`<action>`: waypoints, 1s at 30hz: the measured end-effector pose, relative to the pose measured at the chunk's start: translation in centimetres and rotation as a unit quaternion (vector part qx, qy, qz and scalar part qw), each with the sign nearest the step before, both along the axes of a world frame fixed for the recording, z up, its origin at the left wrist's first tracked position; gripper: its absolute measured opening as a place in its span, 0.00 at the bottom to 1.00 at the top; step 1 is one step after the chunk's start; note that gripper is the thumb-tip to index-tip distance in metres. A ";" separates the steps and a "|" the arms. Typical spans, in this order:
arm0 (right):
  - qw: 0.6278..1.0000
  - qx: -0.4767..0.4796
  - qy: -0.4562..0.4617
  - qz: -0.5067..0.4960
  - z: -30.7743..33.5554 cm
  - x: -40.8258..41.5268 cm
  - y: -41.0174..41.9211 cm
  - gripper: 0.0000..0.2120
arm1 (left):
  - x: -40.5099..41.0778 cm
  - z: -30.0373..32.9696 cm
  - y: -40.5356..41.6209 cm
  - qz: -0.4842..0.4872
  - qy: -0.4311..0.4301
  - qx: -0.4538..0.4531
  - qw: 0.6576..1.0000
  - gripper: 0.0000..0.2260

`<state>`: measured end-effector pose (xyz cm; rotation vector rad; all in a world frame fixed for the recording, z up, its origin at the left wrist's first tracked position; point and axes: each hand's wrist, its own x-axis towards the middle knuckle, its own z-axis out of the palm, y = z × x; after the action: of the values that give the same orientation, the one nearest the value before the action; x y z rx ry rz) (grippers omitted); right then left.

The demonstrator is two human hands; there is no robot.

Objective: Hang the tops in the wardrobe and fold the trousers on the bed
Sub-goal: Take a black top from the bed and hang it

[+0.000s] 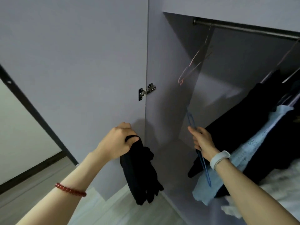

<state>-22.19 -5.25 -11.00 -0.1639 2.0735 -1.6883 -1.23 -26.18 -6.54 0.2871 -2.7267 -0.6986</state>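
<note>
I stand at the open wardrobe. My left hand (119,142) grips a bunched black top (141,172) that hangs down in front of the open door (73,62). To the right, my right hand (203,142) holds a thin blue hanger (190,118); its upper part rises above my fingers and its lower part runs down past my wrist. High in the wardrobe runs a metal rail (243,28), from which an empty pink hanger (194,62) dangles.
Dark garments (259,127) and a pale blue one (253,146) hang at the right of the wardrobe. A metal hinge (146,92) joins door and side panel. A white fluffy thing (282,181) lies at lower right. Light wood floor (113,211) below.
</note>
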 end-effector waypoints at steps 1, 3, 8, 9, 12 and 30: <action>0.998 0.043 0.051 -0.012 -0.6 0.8 0.3 0.12 | 0.6 0.1 0.1 -0.007 -0.001 0.003 1.000 0.13; 0.979 0.106 0.171 -0.037 -1.9 3.2 0.6 0.18 | 1.8 0.3 0.0 -0.023 0.003 0.004 1.000 0.14; 0.982 -0.039 0.183 0.000 -2.5 7.7 -1.2 0.08 | 5.5 0.2 -0.6 -0.037 0.011 -0.003 0.999 0.16; 0.984 -0.069 0.162 0.040 -2.0 8.7 -2.0 0.06 | 6.4 0.2 -0.7 -0.038 0.014 -0.006 0.999 0.15; 0.977 -0.094 0.149 0.120 -0.6 11.0 -4.6 0.09 | 8.7 0.2 -1.2 -0.034 0.023 -0.017 0.999 0.14; 0.932 -0.345 -0.089 -0.070 4.7 15.7 -15.4 0.13 | 16.5 0.9 -4.0 0.032 0.067 -0.054 0.996 0.10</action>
<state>-6.52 -20.63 -6.34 -0.0764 1.3135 -2.3616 15.25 -30.20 -5.65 0.2904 -2.6038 -0.5314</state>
